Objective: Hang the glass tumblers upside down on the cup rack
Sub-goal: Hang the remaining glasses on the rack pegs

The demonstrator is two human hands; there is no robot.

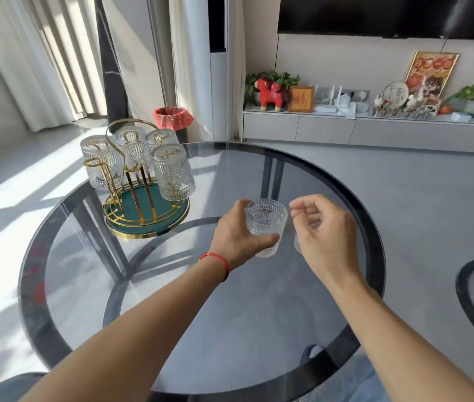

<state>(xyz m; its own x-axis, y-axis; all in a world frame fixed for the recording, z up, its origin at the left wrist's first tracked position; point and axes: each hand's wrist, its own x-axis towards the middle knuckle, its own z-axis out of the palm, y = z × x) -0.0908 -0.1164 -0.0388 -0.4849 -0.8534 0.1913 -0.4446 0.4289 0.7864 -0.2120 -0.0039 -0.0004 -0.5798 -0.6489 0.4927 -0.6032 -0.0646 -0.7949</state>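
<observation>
item: glass tumbler (265,224), upright, clamped in the left hand (240,236) above the round glass desk (189,300). right hand (321,230) loosely curled just beside it, fingers apart; a second glass seems to lie behind it, mostly hidden. cup rack (140,195), gold wire on a green tray, stands at the far left of the desk, four tumblers (173,172) already hung mouth down. step judged: carry and invert. the tumbler is best turned over before the rack is reached, then lowered straight onto the free prong (96,166), neighbours avoided.
</observation>
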